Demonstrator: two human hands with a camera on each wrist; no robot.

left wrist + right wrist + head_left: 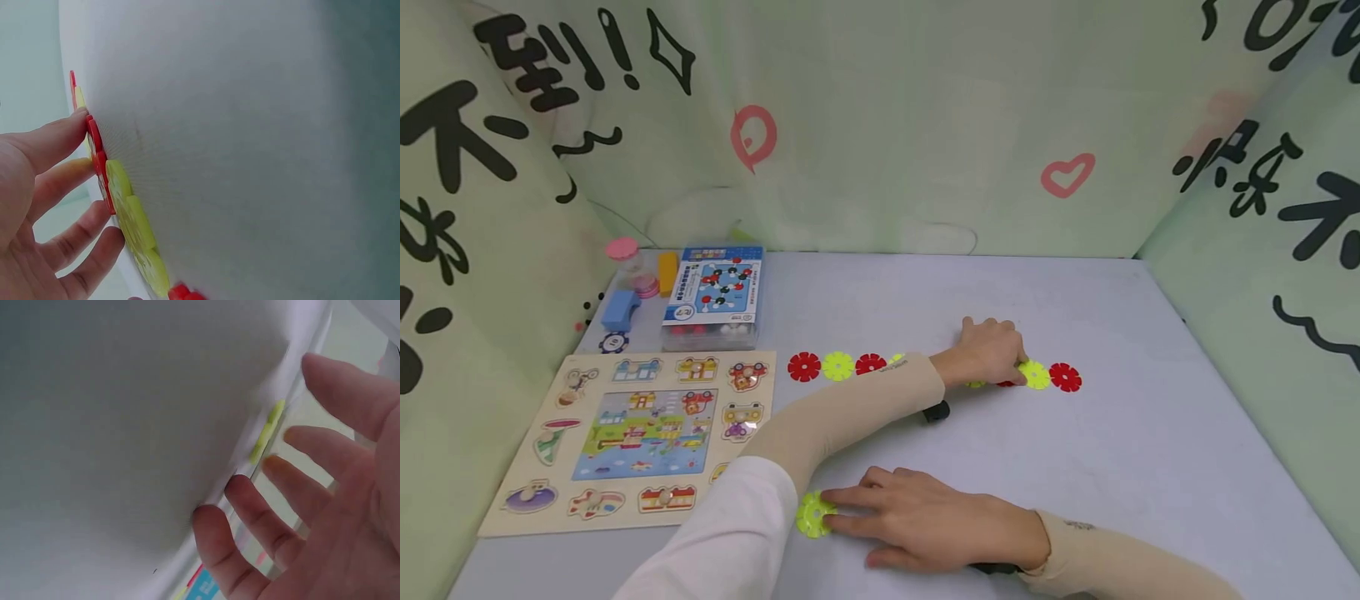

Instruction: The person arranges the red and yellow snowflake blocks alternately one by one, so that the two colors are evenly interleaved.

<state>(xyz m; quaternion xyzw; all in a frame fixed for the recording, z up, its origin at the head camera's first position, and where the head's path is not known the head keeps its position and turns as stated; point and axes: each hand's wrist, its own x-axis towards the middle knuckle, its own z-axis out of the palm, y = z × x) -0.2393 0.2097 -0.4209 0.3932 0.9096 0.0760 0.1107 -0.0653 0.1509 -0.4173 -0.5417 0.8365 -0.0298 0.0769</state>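
Note:
A row of red and yellow flower-shaped plastic discs lies on the table. My left hand (992, 350) bends over its right part, thumb and index finger at the edges of a yellow disc (1037, 375). In the left wrist view the thumb tip meets a red disc (95, 134), with another yellow disc (134, 225) beside the other fingers. The end red disc (1065, 377) lies just beyond this hand. Nearer the front edge, my right hand (917, 517) reaches left, index and middle fingertips on a separate yellow disc (812, 514). The left forearm covers the row's middle.
A wooden picture puzzle board (625, 375) lies at the left. Behind it stand a boxed molecule set (715, 287), a blue block (620, 311), a yellow block (667, 273) and a pink-lidded jar (625, 254). Printed cloth walls (880, 125) enclose the table's back and sides.

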